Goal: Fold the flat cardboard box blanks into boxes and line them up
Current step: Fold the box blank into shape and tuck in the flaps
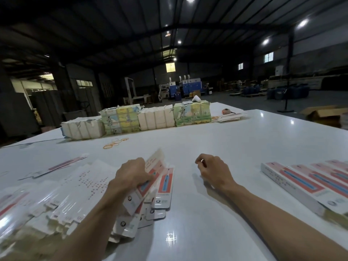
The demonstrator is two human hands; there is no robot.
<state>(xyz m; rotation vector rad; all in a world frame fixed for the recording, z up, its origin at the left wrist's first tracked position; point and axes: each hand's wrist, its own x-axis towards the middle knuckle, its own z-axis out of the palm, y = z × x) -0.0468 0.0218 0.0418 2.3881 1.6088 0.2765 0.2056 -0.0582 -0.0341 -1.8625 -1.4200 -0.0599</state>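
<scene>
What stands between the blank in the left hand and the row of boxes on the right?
Only the right hand, low over the table midway. The left hand holds the blank at the pile; the boxes lie further right, nothing else visible between.

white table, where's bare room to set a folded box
Bare: the strip between the right hand and the row of folded red-and-white boxes, and the wide stretch right of the orange rubber bands. Crowded: the near left, under the fanned pile of flat red-and-white blanks the left hand grips.
</scene>
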